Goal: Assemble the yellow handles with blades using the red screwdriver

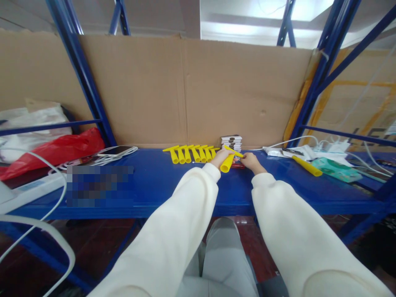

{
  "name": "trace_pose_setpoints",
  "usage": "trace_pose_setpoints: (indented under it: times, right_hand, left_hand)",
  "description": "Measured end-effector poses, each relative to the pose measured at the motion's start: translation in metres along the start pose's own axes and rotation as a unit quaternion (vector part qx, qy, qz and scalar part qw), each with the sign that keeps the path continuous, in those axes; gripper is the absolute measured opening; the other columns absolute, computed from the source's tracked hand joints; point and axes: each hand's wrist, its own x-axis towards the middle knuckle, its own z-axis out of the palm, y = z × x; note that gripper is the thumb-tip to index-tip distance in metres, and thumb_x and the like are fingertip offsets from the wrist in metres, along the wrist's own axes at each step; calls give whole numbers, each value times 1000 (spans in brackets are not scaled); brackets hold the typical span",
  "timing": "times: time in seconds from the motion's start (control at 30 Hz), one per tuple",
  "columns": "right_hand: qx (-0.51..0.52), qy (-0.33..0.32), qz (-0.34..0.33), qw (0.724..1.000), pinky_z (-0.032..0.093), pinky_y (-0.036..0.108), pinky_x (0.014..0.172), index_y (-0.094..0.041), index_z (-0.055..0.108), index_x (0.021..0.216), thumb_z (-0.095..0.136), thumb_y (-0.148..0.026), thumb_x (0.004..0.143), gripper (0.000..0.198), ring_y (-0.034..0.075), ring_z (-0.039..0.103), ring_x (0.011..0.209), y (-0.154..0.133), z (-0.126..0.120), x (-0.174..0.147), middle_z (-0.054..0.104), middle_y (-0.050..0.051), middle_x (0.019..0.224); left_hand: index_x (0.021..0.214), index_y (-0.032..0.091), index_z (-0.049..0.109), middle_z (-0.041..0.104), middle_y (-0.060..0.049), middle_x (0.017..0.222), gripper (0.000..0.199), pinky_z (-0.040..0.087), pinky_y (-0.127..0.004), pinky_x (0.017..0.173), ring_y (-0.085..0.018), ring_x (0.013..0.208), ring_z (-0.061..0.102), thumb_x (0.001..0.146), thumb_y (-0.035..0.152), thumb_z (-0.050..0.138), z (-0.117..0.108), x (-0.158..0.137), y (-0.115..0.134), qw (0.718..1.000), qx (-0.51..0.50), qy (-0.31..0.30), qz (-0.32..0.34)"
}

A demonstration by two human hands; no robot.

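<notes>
A yellow T-shaped plastic tool with a hollow tube handle [227,163] is held over the blue shelf, its open tube end towards me. My left hand [219,158] is wrapped round it from the left. At the right end of its crossbar, my right hand [252,162] has its fingers closed; whether they also pinch something small is hidden. To the left stands a row of several similar yellow T-shaped tools [195,154]. Just behind my hands is a stack of small white boxes [232,141]. A red object [238,165] lies under my right fingers, partly covered.
A single yellow tube-handled piece [306,166] rests by a green packet [335,169] and white cables on the right. Leftward are a phone [116,150], coiled cable and a red bag [64,150]. Cardboard [198,90] closes the back between blue posts.
</notes>
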Motion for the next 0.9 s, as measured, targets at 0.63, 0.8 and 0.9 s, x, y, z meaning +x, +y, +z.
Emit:
trace_pose_setpoints:
  times: [0.63,0.8,0.9]
  right_hand:
    - [14,-8,-5,1000,50,23,78,-13,81,92,60,-10,80,24,25,74,94,4,3,2,80,13,95]
    - [63,-32,-69,995,52,22,77,-13,79,81,59,-6,77,21,21,73,83,4,5,3,79,10,86]
    - [98,-49,-107,988,54,24,80,-14,79,79,60,-6,75,21,20,73,84,1,7,4,80,8,88]
  left_hand:
    - [121,11,59,67,0,71,33,45,-14,43,-7,46,60,89,5,54,-30,-10,13,994,47,36,92]
    - [144,14,50,74,-12,116,61,59,-24,57,-13,63,71,85,4,60,-70,-26,27,954,190,111,205]
    - [148,16,49,61,-16,144,71,63,-31,75,-23,99,74,80,5,66,-100,-32,29,916,270,110,276]
